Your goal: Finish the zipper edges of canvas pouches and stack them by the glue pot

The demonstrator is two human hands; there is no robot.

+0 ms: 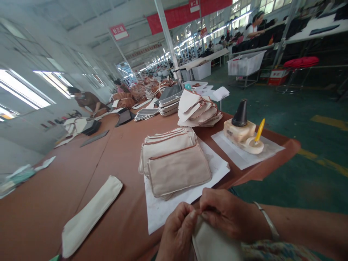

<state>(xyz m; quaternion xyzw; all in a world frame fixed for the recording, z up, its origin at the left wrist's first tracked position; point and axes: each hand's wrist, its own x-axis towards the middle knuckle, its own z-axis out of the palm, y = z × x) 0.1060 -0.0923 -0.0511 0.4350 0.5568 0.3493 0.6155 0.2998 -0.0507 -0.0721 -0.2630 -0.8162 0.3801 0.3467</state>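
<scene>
My left hand point(178, 232) and my right hand point(227, 217) both pinch the top edge of a cream canvas pouch point(214, 244) at the bottom of the view. Its lower part is cut off by the frame. Just beyond my hands, a stack of cream canvas pouches point(176, 170) with brown-trimmed edges lies on a white paper sheet point(163, 210). A long, narrow cream fabric strip point(91, 215) lies on the brown table point(40, 210) to my left. Neither hand touches the stack or strip.
Farther along the table are stacked triangular canvas flaps point(198, 110), dark folders point(170, 101), and a black cone on a pale block point(239, 125) with a yellow-handled tool point(259, 131). A co-worker point(87, 101) sits at the left. White bins point(244, 63) stand beyond on the green floor.
</scene>
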